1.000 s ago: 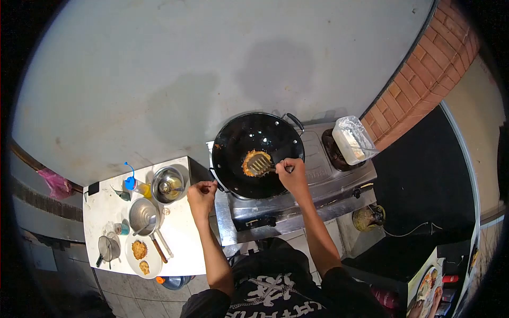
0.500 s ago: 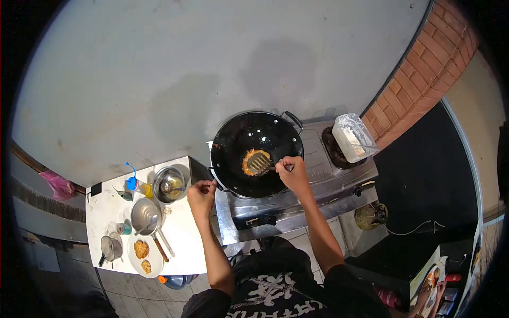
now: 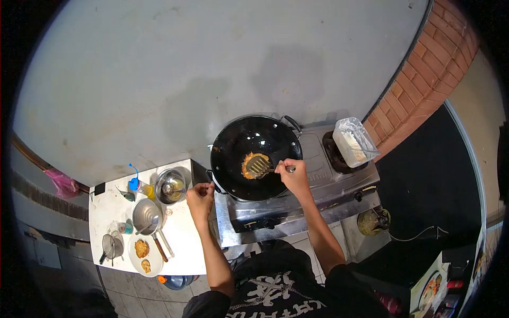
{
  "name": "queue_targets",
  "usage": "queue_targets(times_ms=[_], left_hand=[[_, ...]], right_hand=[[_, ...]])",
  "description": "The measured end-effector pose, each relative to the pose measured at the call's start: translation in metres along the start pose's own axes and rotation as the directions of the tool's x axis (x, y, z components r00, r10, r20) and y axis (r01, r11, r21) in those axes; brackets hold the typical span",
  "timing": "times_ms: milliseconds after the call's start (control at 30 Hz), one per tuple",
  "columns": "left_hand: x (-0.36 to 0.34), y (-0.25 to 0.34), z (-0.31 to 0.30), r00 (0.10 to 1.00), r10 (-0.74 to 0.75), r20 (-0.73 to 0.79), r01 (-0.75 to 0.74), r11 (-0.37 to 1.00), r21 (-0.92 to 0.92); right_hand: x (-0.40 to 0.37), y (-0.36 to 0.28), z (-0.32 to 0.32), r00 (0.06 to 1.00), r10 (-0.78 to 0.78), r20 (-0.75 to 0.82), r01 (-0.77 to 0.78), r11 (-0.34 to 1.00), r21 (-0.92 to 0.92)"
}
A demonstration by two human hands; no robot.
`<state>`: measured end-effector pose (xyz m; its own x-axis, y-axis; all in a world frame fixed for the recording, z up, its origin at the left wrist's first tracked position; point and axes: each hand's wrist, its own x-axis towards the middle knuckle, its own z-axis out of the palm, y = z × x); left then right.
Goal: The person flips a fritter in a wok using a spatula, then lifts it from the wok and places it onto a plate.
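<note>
A black wok stands on the stove, and a browned fritter lies inside it. My right hand is closed around the handle of a slotted spatula, whose head rests over the fritter and hides part of it. On the wok's left side, my left hand pinches the wok's side handle between its fingertips.
The metal gas stove holds a plastic tub of white powder on its right burner. A white table at left carries a plate with two fritters, a saucepan and a steel bowl. A gas cylinder sits below right.
The view has shifted slightly. The spatula head stays over the fritter with little visible movement, and my left hand keeps its place at the wok's handle.
</note>
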<state>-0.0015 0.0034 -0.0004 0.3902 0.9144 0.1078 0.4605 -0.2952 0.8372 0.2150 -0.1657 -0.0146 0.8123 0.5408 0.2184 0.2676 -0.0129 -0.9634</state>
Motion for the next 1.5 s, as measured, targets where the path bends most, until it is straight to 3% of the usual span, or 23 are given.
queue_targets(times_ms=[33, 100, 233, 500, 567, 633, 700, 867, 1167, 1500], left_hand=[[-0.001, 0.0, 0.0, 1.0, 0.002, -0.004, -0.002, 1.0, -0.022], [-0.004, -0.001, 0.001, 1.0, 0.0, -0.018, -0.001, 0.999, -0.042], [-0.013, -0.002, -0.001, 0.999, -0.004, -0.037, 0.003, 1.0, -0.022], [-0.018, 0.002, -0.007, 0.999, -0.004, -0.034, 0.005, 1.0, 0.013], [-0.018, -0.003, -0.006, 0.997, 0.059, -0.05, -0.06, 0.998, -0.022], [-0.02, 0.003, -0.009, 0.998, 0.053, -0.031, -0.054, 0.998, -0.021], [-0.018, 0.006, -0.008, 0.999, 0.049, -0.022, -0.05, 0.998, -0.026], [-0.018, 0.005, -0.008, 0.999, 0.041, -0.006, -0.042, 0.997, -0.058], [-0.009, -0.004, -0.002, 0.997, 0.069, 0.02, -0.068, 0.997, -0.036], [-0.012, -0.005, -0.001, 0.998, -0.054, 0.023, 0.055, 0.996, -0.071]], right_hand=[[0.0, -0.006, -0.001, 1.0, -0.002, 0.009, 0.002, 1.0, 0.003], [0.001, -0.016, -0.005, 0.987, 0.152, -0.044, -0.145, 0.98, 0.137], [0.005, -0.023, -0.013, 0.992, 0.123, -0.025, -0.116, 0.975, 0.189], [-0.009, -0.023, 0.003, 0.995, 0.101, 0.004, -0.101, 0.987, 0.123], [-0.01, -0.011, 0.007, 0.991, 0.135, 0.019, -0.136, 0.988, 0.077], [-0.011, -0.009, 0.012, 0.999, 0.018, -0.049, -0.018, 1.0, -0.007], [-0.014, -0.011, 0.012, 0.997, 0.058, -0.051, -0.059, 0.998, -0.02], [-0.017, -0.01, 0.01, 0.999, -0.033, -0.002, 0.033, 0.994, -0.107], [-0.022, -0.031, 0.005, 0.999, 0.048, -0.018, -0.049, 0.994, -0.102], [-0.013, -0.02, 0.014, 0.996, -0.063, -0.07, 0.053, 0.989, -0.136]])
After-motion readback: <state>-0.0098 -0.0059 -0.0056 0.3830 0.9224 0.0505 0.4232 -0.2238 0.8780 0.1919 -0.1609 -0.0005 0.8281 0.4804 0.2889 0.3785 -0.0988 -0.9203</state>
